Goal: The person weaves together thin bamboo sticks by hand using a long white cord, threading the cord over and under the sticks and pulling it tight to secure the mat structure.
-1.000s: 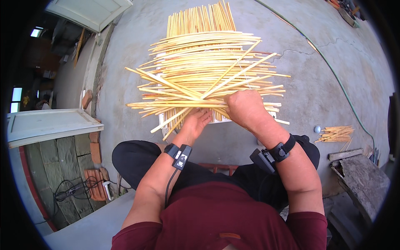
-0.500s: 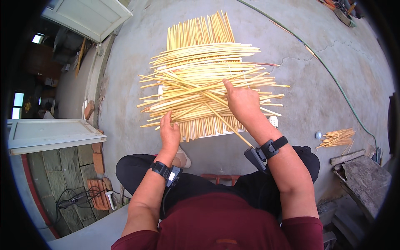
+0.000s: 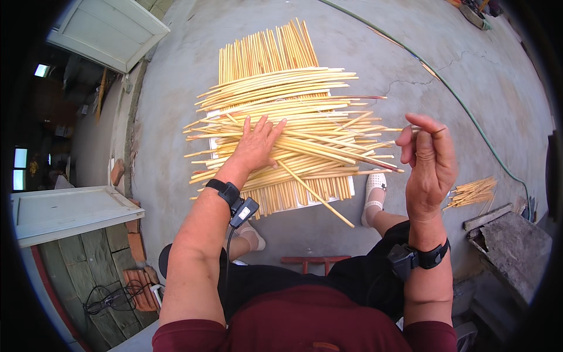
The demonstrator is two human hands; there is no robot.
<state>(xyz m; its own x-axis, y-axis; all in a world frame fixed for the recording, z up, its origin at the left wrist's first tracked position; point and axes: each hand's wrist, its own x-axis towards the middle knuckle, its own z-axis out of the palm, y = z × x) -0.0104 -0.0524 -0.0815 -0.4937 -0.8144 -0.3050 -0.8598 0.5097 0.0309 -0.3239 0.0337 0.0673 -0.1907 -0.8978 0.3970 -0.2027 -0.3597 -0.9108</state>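
Note:
Long pale-yellow peeled sticks lie crosswise in a loose heap over a row of upright-running sticks. A white edge of a flat base shows beneath them. My left hand rests on the heap with its fingers spread. Right of the heap, my right hand is raised, its fingers curled and closed around the end of a thin stick that reaches out from the heap. Part of that grip is hidden by the fingers. One stick slants toward me from the heap.
A small bundle of short sticks lies on the concrete floor at right, near a worn board. A green hose curves along the right. White doors stand open at left. A reddish frame sits between my legs.
My left hand has moved forward and right onto the heap, fingers spreading. My right hand has left the heap's middle and swung out right, closing on a stick's end. The camera view has shifted slightly.

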